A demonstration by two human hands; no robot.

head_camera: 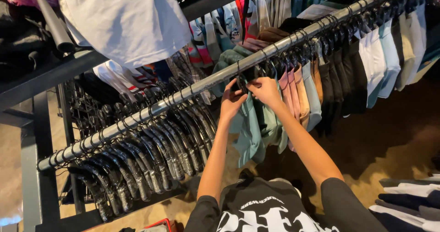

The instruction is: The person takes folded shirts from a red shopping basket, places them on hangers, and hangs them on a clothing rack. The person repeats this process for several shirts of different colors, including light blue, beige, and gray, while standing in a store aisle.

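Hands meet at the rail [192, 89]: left hand [231, 101] and right hand [265, 90] both close their grip on a black hanger [241, 81] carrying a green garment [250, 131], steadying it among packed clothes; empty hangers [137, 163] crowd leftward.

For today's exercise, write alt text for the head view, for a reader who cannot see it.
Both hands, left hand and right hand, grip a black hanger carrying a green garment on a metal rail. Empty hangers crowd the rail's left; pastel and black clothes hang to the right.
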